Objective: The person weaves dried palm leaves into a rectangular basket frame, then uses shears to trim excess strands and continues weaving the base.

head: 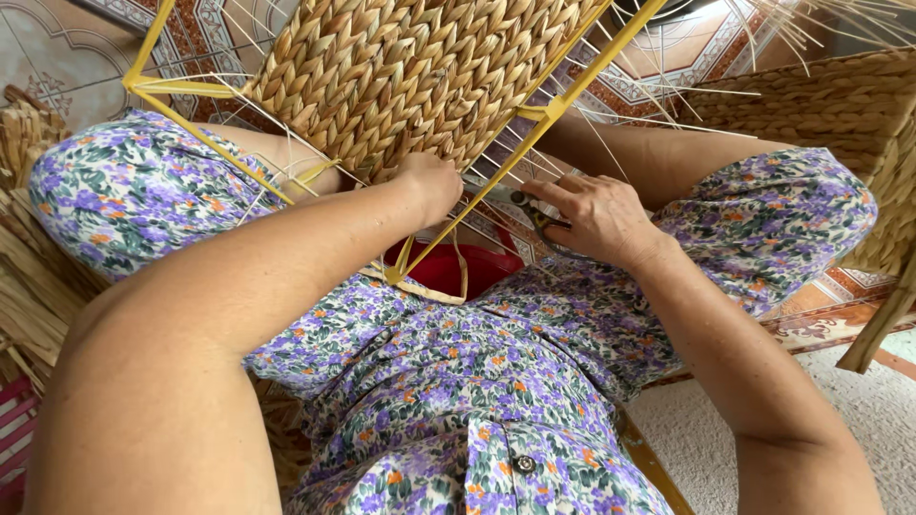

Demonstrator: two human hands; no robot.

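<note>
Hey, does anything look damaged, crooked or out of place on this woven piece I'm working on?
Nothing looks damaged. The woven panel has even braids, held tilted in its yellow frame. Loose thin strands stick out at its edges. Left hand grips the lower edge; right hand holds scissors.

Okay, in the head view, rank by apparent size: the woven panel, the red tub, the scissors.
1. Woven panel, clearly largest.
2. Red tub, mostly hidden, so unsure.
3. Scissors, largely covered by the right hand.

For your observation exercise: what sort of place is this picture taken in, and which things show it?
Probably a home basket-weaving spot on the floor: a half-woven basket on a yellow frame, bundles of dried straw, and patterned floor tiles.
</note>
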